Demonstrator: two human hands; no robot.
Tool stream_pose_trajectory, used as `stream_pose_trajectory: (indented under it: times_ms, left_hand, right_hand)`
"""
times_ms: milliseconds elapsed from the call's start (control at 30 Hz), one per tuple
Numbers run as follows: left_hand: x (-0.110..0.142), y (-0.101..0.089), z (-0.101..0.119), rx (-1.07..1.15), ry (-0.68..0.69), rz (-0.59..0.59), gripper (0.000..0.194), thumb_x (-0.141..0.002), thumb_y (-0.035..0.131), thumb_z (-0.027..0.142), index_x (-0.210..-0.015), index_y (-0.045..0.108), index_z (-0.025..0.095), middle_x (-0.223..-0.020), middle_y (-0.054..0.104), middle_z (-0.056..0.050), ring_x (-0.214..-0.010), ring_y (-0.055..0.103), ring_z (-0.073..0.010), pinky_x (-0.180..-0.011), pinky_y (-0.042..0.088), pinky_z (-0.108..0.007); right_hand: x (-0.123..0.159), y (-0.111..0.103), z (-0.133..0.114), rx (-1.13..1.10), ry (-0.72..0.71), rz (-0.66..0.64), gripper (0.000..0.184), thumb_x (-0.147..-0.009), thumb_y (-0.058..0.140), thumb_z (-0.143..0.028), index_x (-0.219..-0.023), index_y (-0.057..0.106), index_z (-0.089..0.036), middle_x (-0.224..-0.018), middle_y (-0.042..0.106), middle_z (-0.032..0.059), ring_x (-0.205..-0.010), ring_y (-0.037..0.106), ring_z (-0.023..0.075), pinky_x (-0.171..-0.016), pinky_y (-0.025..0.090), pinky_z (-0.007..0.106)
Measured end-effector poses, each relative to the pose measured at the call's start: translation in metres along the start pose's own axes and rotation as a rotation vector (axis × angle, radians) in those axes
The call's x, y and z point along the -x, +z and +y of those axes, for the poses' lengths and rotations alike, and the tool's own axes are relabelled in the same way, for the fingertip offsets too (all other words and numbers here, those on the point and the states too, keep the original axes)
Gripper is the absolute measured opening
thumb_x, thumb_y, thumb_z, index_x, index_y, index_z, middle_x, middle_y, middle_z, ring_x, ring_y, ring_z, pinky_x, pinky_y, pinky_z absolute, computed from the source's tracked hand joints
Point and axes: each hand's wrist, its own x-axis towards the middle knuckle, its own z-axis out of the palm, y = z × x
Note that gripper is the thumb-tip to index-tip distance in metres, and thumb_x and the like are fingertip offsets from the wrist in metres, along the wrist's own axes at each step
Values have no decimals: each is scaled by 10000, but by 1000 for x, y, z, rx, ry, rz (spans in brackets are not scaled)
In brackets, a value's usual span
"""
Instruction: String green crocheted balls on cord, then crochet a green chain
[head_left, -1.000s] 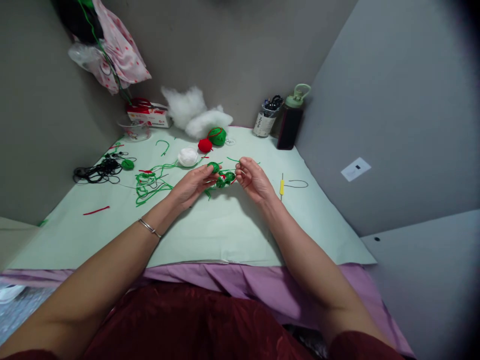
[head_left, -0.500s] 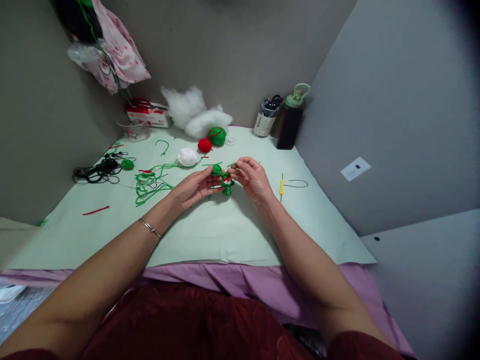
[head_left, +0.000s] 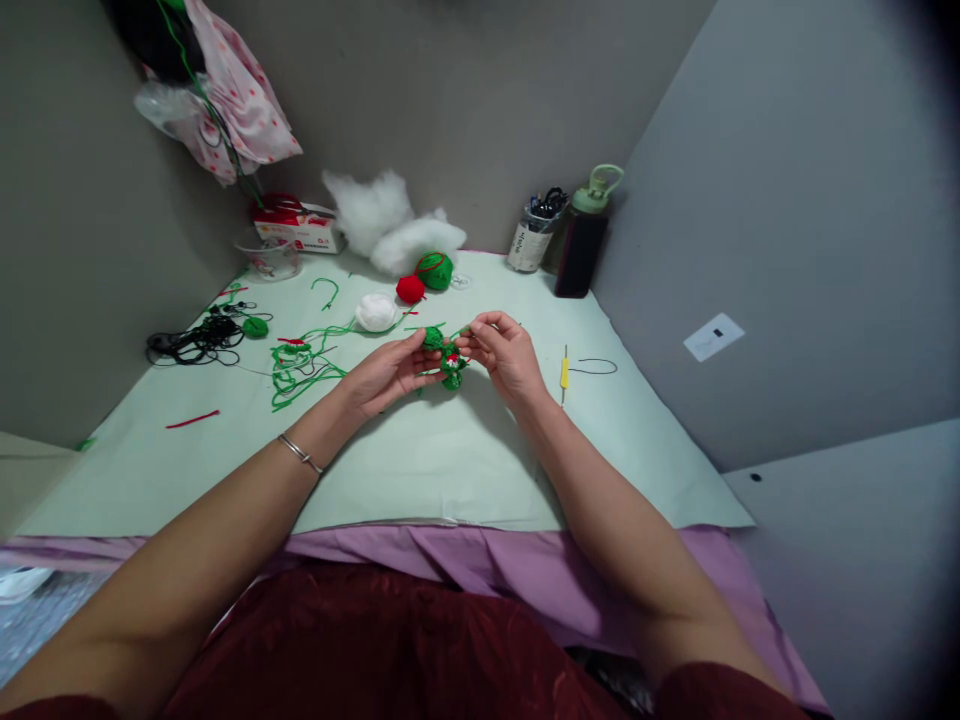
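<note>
A small green crocheted piece [head_left: 451,380] with red and white at its middle hangs between my hands above the table. My left hand [head_left: 394,376] is closed on it, thumb and fingers around one green rounded end. My right hand [head_left: 501,352] pinches a thin green yarn strand [head_left: 460,332] at the piece's right side; whether a needle is in that pinch is too small to tell. Left of my hands lies a tangle of green yarn [head_left: 307,385] with a small red and green crocheted bit [head_left: 292,346] on it.
Behind my hands sit white [head_left: 376,312], red [head_left: 410,290] and green [head_left: 435,270] yarn balls and white stuffing [head_left: 375,215]. A yellow-handled crochet hook [head_left: 565,373] lies at right. A bottle [head_left: 581,250] and pen holder [head_left: 529,245] stand at the back, black cord [head_left: 202,340] at left.
My right hand has come in closer to the piece. The crocheted piece has turned, and its red and white middle now hangs lower. Little has moved in the last half second.
</note>
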Motion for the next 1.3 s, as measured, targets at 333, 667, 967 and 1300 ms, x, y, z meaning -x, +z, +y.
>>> stream_pose_trajectory:
  times_ms: [333, 667, 967, 1300]
  left_hand:
    - [0, 0, 3, 89, -7, -1, 291, -1046, 552, 262, -928, 774, 115, -875, 729, -100, -834, 708, -166, -833, 642, -322]
    - [0, 1, 3, 107, -11, 17, 261, -1035, 570, 243, -935, 758, 93, -905, 736, -118, -837, 715, -179, -839, 644, -352]
    - [1, 0, 2, 91, 15, 4, 208, -1020, 578, 204, -964, 748, 98, -967, 744, -133, -920, 732, -197, -901, 638, -363]
    - [5, 2, 6, 95, 50, -56, 197, -1006, 569, 174, -1130, 710, 115, -989, 749, -125, -926, 739, -206, -933, 621, -403]
  right_hand:
    - [-2, -2, 2, 4, -3, 8, 337, -713, 882, -377, -815, 607, -212, -738, 725, -30, -696, 724, 106, -681, 602, 207]
    - [-1, -3, 6, 6, -65, -19, 340, -700, 885, -398, -818, 629, -208, -750, 727, -23, -706, 725, 114, -695, 610, 230]
    - [-2, -2, 6, -9, -11, -9, 355, -668, 900, -389, -807, 626, -212, -746, 719, -27, -706, 709, 113, -693, 597, 236]
    - [-5, -8, 6, -38, 130, -21, 400, -581, 951, -381, -800, 676, -189, -771, 704, -23, -629, 598, 73, -568, 484, 193]
